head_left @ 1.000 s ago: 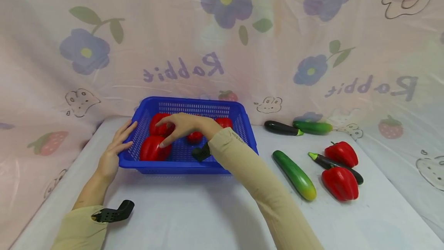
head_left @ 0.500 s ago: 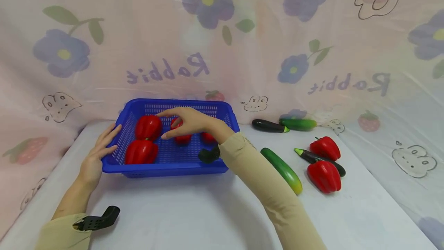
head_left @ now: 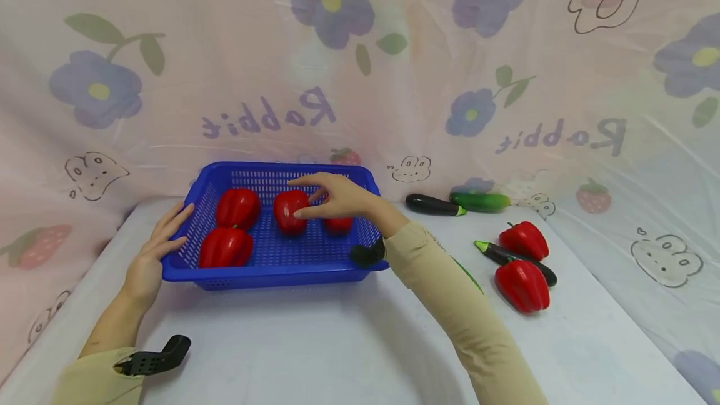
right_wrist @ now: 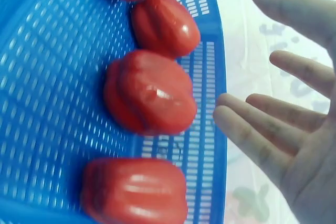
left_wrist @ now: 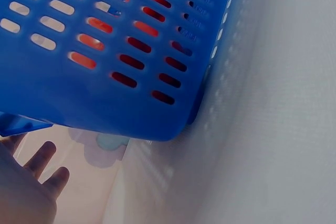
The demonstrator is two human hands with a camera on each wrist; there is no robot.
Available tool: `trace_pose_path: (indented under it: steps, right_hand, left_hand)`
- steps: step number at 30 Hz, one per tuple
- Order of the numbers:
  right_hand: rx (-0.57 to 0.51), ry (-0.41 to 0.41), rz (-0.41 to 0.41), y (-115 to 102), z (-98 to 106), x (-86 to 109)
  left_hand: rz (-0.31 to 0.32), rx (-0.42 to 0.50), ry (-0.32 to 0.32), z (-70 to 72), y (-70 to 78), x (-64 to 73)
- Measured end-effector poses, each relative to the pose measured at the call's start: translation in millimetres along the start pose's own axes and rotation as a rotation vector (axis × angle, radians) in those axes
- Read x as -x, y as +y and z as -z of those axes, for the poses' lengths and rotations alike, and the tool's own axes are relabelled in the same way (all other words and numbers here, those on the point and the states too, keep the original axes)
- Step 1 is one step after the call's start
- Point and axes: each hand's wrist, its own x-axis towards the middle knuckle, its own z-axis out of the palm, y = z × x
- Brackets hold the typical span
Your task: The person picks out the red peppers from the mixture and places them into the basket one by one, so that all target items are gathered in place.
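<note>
A blue plastic basket [head_left: 281, 277] holds several red bell peppers: one front left [head_left: 225, 247], one behind it [head_left: 239, 207], one in the middle [head_left: 285, 212] and one farther right [head_left: 339, 225]. Over the basket, beside the middle pepper, is my right hand [head_left: 337, 197], its fingers spread and thumb apart. In the right wrist view that hand [right_wrist: 299, 129] grips nothing. My left hand [head_left: 145, 270] rests with extended fingers against the basket's left rim; the left wrist view shows part of the hand [left_wrist: 31, 182] below the basket's perforated side [left_wrist: 105, 98].
Right of the basket, two red bell peppers [head_left: 522, 286] lie against an eggplant [head_left: 506, 255]. Another eggplant [head_left: 432, 205] and a green zucchini [head_left: 480, 202] lie near the printed curtain. My right sleeve [head_left: 450, 311] mostly covers a second zucchini [head_left: 468, 272].
My right hand has moved right, from over the left-hand peppers to beside the middle one. The head view has turned, shifting the scene left. My left hand stays on the rim.
</note>
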Motion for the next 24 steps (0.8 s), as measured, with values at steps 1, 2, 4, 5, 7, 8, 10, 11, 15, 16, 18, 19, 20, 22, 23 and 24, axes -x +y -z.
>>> trace_pose_path:
  steps: [1, 2, 4, 5, 7, 8, 10, 11, 15, 16, 18, 19, 20, 22, 23, 24]
  right_hand:
    - [0.006, 0.011, -0.007, 2, 1, 2.3]
    - [0.011, 0.018, -0.011, 4, 2, 4.5]
    - [0.025, 0.03, -0.018, 7, 3, 9.1]
    - [0.03, 0.035, -0.024, 8, 4, 11.5]
    - [0.041, 0.046, -0.038, 12, 6, 16.4]
    - [0.047, 0.052, -0.047, 13, 7, 18.8]
    - [0.042, 0.06, -0.059, 16, 9, 23.2]
    - [0.036, 0.063, -0.061, 18, 10, 25.2]
    - [0.025, 0.059, -0.061, 22, 13, 32.1]
    - [0.025, 0.056, -0.066, 23, 14, 34.2]
    - [0.028, 0.052, -0.082, 26, 15, 38.4]
    - [0.03, 0.049, -0.091, 27, 16, 40.6]
    - [0.031, 0.047, -0.099, 28, 17, 43.1]
    - [0.028, 0.045, -0.116, 31, 19, 48.4]
    - [0.029, 0.045, -0.125, 32, 20, 51.1]
    - [0.029, 0.046, -0.133, 33, 20, 54.0]
  left_hand:
    - [-0.008, 0.001, -0.001, -0.2, -0.2, 0.3]
    - [-0.015, 0.0, -0.001, -0.3, -0.5, 0.4]
    - [-0.025, 0.001, -0.001, -0.3, -1.2, 0.6]
    - [-0.028, 0.003, -0.002, -0.2, -1.4, 0.5]
    - [-0.031, 0.006, -0.003, -0.5, -1.8, 0.0]
    - [-0.033, 0.008, -0.005, -0.7, -1.9, -0.4]
    - [-0.042, 0.008, -0.007, -0.8, -1.9, -1.5]
    - [-0.047, 0.006, -0.008, -0.8, -2.0, -1.9]
    - [-0.063, -0.006, -0.009, 0.0, -2.4, -1.7]
    - [-0.066, -0.005, -0.011, 0.4, -2.6, -1.5]
    - [-0.065, -0.001, -0.016, 1.0, -2.8, -1.1]
    - [-0.065, 0.001, -0.018, 1.4, -2.9, -1.2]
    - [-0.065, 0.004, -0.02, 1.9, -3.0, -1.4]
    - [-0.07, 0.003, -0.023, 2.7, -3.5, -1.7]
    - [-0.073, 0.001, -0.024, 3.0, -4.0, -1.6]
    - [-0.075, -0.001, -0.023, 3.2, -4.5, -1.3]
